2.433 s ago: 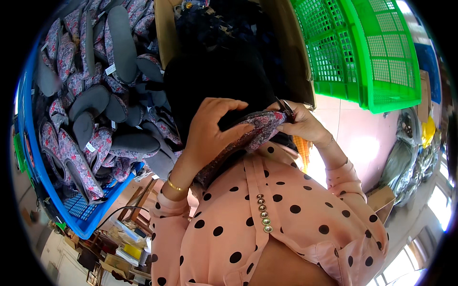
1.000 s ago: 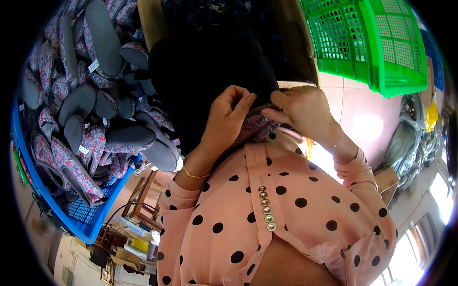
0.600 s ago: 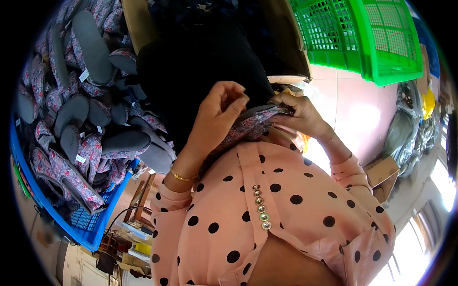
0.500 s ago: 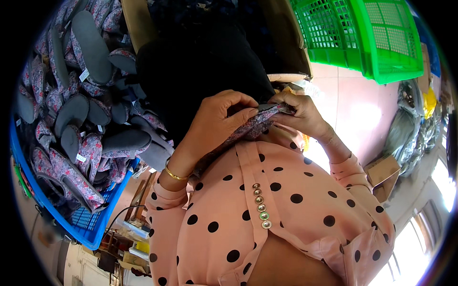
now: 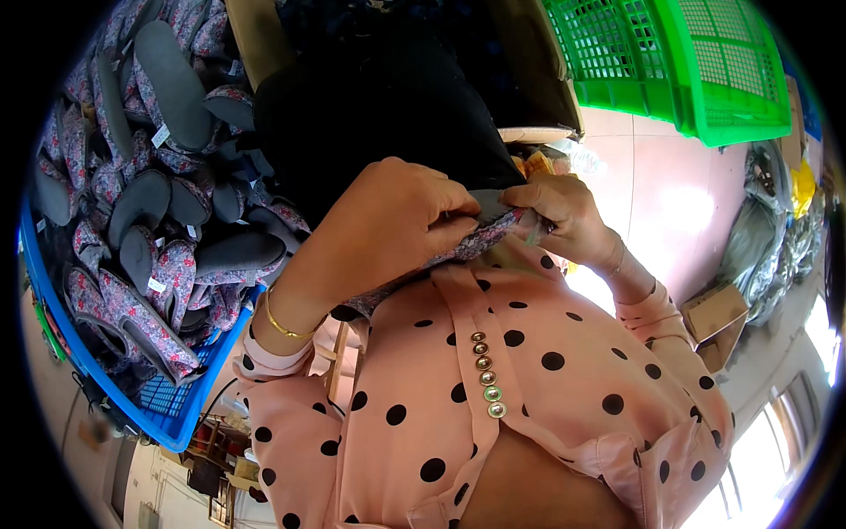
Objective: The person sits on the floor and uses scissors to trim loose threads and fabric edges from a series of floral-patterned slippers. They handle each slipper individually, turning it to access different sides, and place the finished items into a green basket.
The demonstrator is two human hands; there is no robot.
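Note:
A floral slipper [image 5: 492, 235] with a grey sole lies across my lap, close against my body. My left hand [image 5: 410, 212] pinches its upper edge between thumb and bent fingers. At its other end, my right hand [image 5: 564, 216] grips the edge, thumb on top and fingers curled beneath. Much of the slipper is covered by my left hand and forearm. A small pale, thin bit shows under my right fingers; I cannot make out what it is. To my left, several matching slippers [image 5: 172, 84], some with white tags, are heaped in a blue basket [image 5: 181, 430].
An open cardboard box [image 5: 261, 40] with dark contents stands ahead, beyond my black-clad legs. At the far right is a green plastic crate [image 5: 696, 106]. Clear plastic bags [image 5: 749, 229] and a small carton [image 5: 716, 317] sit on the right.
My left wrist has swung outward to the left, and the back of that hand has turned up. More of the grey sole shows between my hands. My right hand has shifted slightly.

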